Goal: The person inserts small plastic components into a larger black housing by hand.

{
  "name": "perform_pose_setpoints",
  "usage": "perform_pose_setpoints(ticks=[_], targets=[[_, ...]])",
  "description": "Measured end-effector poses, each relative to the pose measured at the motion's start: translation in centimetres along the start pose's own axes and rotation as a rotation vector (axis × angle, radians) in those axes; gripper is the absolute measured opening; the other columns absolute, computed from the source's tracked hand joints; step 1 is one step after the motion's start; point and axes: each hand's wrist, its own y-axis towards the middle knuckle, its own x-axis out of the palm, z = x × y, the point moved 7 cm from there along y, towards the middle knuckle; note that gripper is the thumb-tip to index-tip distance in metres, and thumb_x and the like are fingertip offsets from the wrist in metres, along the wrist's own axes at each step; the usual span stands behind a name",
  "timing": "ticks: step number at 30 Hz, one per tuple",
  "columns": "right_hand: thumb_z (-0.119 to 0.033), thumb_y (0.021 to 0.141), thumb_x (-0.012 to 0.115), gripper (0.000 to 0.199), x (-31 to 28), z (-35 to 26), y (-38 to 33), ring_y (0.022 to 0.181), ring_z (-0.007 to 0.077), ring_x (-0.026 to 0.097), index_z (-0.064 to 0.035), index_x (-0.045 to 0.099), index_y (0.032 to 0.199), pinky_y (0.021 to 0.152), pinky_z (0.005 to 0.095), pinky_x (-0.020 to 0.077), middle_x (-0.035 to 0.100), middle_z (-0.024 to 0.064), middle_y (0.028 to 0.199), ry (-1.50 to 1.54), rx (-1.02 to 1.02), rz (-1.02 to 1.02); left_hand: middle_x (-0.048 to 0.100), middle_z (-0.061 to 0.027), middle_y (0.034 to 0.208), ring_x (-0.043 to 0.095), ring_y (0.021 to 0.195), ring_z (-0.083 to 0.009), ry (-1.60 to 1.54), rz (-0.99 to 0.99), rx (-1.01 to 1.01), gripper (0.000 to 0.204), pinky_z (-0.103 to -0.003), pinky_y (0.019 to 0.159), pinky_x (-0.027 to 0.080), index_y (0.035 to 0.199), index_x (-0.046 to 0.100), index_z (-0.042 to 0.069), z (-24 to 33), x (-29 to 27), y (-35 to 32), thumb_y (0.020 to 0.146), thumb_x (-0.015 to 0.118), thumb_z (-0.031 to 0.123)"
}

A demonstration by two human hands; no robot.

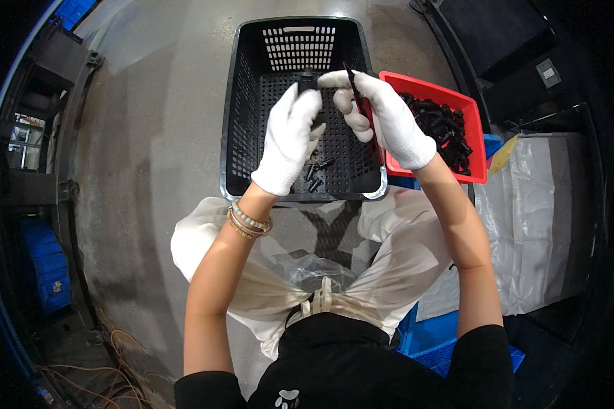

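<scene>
Head view: the left hand (288,136) grips a black part (308,82) at its fingertips, the right hand (389,117) beside it curls round a slim dark piece (352,78), seemingly mid-handling, which calls for steadiness next.

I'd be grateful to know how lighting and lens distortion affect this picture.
Head view: straight edges bow and the rim falls to black; white gloves look bright, while black parts in the red bin merge darkly; shadow dulls the floor left of the black crate.
</scene>
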Motion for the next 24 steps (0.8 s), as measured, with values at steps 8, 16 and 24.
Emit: perform_pose_setpoints(ticks=[8,16,24], targets=[[-0.021,0.088,0.051,0.029,1.8,-1.1,-1.2,0.085,0.0312,0.064,0.0003,0.061,0.105,0.073,0.0342,0.0492,0.065,0.0188,0.092,-0.637,-0.332,0.066,0.037,0.0068,0.054,0.027,0.04,-0.0015,-0.079,0.029,0.125,0.044,-0.019,0.035,0.02,0.091,0.05,0.011,0.2,-1.0,-0.1,0.097,0.03,0.05],[-0.02,0.086,0.055,0.026,3.7,-1.8,-2.6,0.076,0.031,0.062,-0.0035,0.062,0.104,0.07,0.0384,0.0497,0.064,0.0154,0.086,-0.97,-0.603,0.163,0.045,0.0054,0.064,0.037,0.046,-0.0017,0.037,0.185,0.234,0.036,-0.016,0.04,0.03,0.091,0.05,0.012,0.7,-1.9,-0.3,0.098,0.034,0.043],[-0.021,0.086,0.055,0.028,3.4,-1.3,-2.0,0.083,0.0317,0.063,-0.0011,0.063,0.104,0.075,0.0367,0.0501,0.065,0.0177,0.094,-0.887,-0.427,0.146,0.044,0.0058,0.065,0.036,0.046,-0.0013,0.028,0.174,0.236,0.034,-0.016,0.04,0.03,0.094,0.051,0.012,0.0,-2.1,-0.1,0.097,0.037,0.043]])
